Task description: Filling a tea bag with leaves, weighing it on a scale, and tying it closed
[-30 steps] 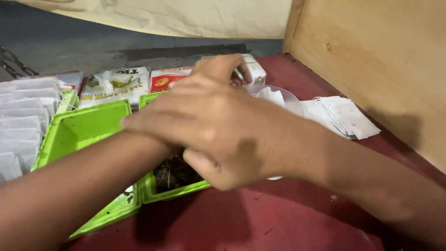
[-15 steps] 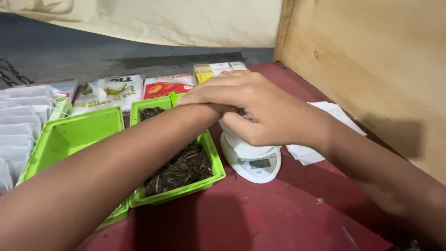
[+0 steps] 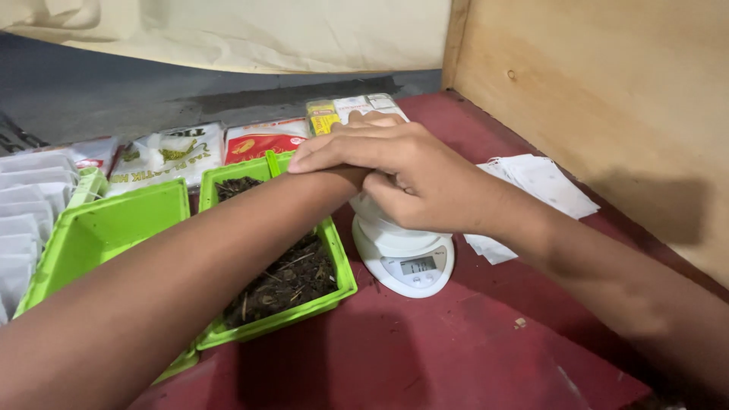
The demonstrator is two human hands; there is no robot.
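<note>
- The big dark red table top (image 3: 471, 357) holds everything. The small round white kitchen scale (image 3: 404, 258) sits on it, and all places below are told from this scale.
- The bright green plastic tray full of dark dried leaves (image 3: 292, 285) sits just beside the scale, on its left. It looks mostly full, so I think lots of leaves are left to weigh.
- A second bright green plastic tray (image 3: 106, 228), with nothing showing inside, is farther left of the scale.
- The row of white and red printed packets (image 3: 205, 152) lies behind the scale and to the left.
- The pile of small white paper bags (image 3: 539, 186) lies just right of the scale. A stack of white paper sheets (image 3: 23, 220) is far to the left.
- The right hand (image 3: 425, 182) is right over the scale plate, fingers curled down. What they hold is hidden.
- The left hand (image 3: 364, 121) reaches across the leaf tray to the same spot. The right hand covers it, so I cannot tell its grip.
- The scale's little grey screen (image 3: 418, 265) is lit with numbers, so I think weighing is going on.
</note>
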